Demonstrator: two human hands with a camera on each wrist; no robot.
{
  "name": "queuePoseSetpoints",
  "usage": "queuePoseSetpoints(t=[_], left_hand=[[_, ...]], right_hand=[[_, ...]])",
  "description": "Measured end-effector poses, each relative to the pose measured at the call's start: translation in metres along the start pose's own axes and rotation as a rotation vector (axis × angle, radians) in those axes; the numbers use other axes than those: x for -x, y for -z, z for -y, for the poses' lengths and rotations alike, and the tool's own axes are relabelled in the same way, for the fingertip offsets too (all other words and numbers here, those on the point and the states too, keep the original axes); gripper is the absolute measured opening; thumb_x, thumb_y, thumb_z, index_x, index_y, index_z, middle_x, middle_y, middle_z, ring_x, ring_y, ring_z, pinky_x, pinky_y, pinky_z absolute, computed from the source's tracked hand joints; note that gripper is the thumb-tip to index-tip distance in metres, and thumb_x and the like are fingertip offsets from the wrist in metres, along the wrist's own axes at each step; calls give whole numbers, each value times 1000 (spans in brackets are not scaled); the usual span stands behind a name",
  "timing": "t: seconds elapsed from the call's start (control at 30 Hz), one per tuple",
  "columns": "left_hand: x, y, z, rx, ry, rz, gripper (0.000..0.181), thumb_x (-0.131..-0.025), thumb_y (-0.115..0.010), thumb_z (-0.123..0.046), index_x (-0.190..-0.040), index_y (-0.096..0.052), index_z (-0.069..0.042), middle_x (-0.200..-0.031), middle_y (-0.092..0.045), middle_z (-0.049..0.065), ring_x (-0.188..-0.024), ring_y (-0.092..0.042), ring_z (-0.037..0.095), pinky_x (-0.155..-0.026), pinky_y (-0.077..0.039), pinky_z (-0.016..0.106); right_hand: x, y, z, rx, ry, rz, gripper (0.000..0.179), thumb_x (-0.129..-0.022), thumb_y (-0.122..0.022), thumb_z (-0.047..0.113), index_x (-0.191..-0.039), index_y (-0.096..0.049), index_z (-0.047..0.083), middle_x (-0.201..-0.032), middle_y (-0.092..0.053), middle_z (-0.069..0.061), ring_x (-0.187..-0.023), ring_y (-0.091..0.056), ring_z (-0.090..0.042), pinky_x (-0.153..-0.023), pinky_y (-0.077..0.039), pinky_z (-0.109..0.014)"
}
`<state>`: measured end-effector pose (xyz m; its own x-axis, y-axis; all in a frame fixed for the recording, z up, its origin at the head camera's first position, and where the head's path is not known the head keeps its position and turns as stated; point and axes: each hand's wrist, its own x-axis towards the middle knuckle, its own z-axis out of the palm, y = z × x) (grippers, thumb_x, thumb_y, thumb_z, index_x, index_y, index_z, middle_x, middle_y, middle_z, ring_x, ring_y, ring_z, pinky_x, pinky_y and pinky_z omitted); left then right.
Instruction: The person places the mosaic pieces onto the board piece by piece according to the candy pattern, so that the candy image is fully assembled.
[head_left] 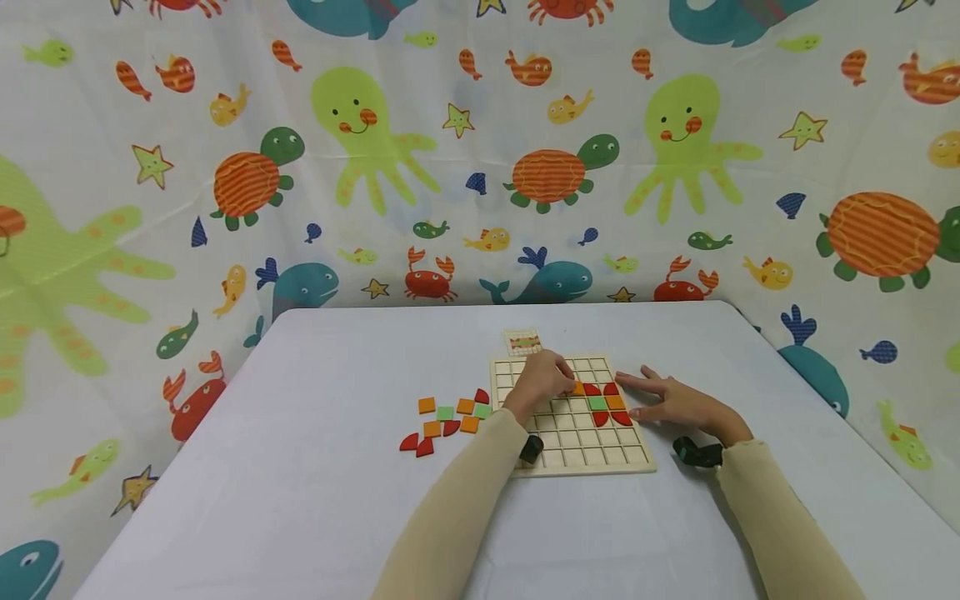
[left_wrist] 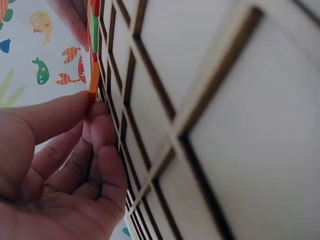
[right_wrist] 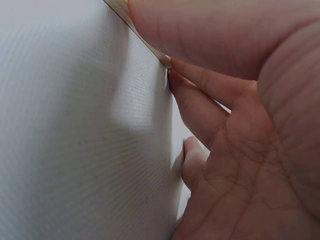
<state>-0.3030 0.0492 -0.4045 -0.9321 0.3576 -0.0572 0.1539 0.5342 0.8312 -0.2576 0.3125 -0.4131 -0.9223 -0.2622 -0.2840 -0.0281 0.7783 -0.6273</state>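
Observation:
A wooden grid board (head_left: 558, 454) lies on the table, with red quarter-round tiles (head_left: 621, 417), a green square tile (head_left: 597, 403) and an orange square tile (head_left: 614, 402) set in its right part. Over the upper middle of the board, my left hand (head_left: 538, 385) pinches another orange square tile (left_wrist: 93, 80) between thumb and fingers, right at the grid and beside the red tiles. My right hand (head_left: 678, 404) rests at the board's right edge, its fingers extended and the thumb (right_wrist: 195, 35) against the wooden rim. Nothing is held in it.
Loose orange, green and red tiles (head_left: 426, 405) lie on the white table (head_left: 300, 467) left of the board. A small pattern card (head_left: 522, 342) sits just behind the board. A cloth printed with sea animals (head_left: 465, 233) hangs behind the table.

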Motion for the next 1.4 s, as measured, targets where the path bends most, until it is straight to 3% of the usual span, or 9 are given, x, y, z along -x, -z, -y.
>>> queuePoseSetpoints(t=[0.23, 0.57, 0.8, 1.0, 1.1, 1.27, 1.4], left_hand=[[5, 0, -1, -79, -37, -2, 5, -97, -76, -2, -92, -76, -1, -89, -68, 7, -74, -58, 19, -66, -52, 30], [4, -4, 2, -85, -31, 6, 5, -98, -72, 1, -96, -75, -1, -101, -70, 10, -82, -61, 21, -72, -55, 33], [11, 3, 4, -78, -55, 23, 7, -100, -72, -6, -102, -76, -2, -106, -70, 7, -80, -57, 17, -69, -50, 30], [23, 19, 5, 56, -85, 60, 25, -107, -64, -21, -121, -75, -4, -101, -73, 4, -87, -68, 20, -78, -55, 34], [32, 29, 5, 158, -95, 87, 36, -109, -61, -26, -137, -69, -5, -121, -73, 7, -109, -70, 25, -94, -56, 43], [46, 50, 14, 299, -122, 128, 51, -111, -59, -30, -157, -52, -11, -155, -55, 16, -139, -57, 33, -112, -46, 55], [56, 68, 23, 310, -148, 93, 55, -111, -58, -30, -162, -45, -12, -164, -42, 20, -150, -43, 38, -116, -39, 60]], right_hand=[[-1, -2, -1, -10, -10, -3, 89, -93, -79, 45, -166, -39, 15, -171, -4, -37, -152, 3, -68, -109, -6, -88], [1, -4, 0, -3, -6, -8, 88, -93, -79, 44, -166, -39, 14, -171, -5, -37, -152, 2, -66, -109, -6, -88], [2, -7, -1, -15, -15, -13, 90, -91, -80, 48, -166, -40, 16, -171, -4, -37, -152, 2, -68, -108, -7, -89], [3, -7, 0, -2, 1, -8, 90, -92, -79, 46, -166, -39, 14, -171, -4, -38, -151, 3, -68, -108, -6, -89], [4, -7, 3, 1, -2, -9, 88, -93, -79, 45, -166, -40, 14, -171, -4, -37, -151, 2, -69, -108, -8, -89], [6, -9, 5, -12, -8, -12, 87, -94, -79, 43, -166, -40, 14, -171, -4, -37, -151, 1, -68, -109, -9, -88], [7, -9, 3, -13, -3, -15, 86, -94, -79, 42, -166, -40, 13, -171, -5, -37, -152, 2, -67, -109, -7, -88]])
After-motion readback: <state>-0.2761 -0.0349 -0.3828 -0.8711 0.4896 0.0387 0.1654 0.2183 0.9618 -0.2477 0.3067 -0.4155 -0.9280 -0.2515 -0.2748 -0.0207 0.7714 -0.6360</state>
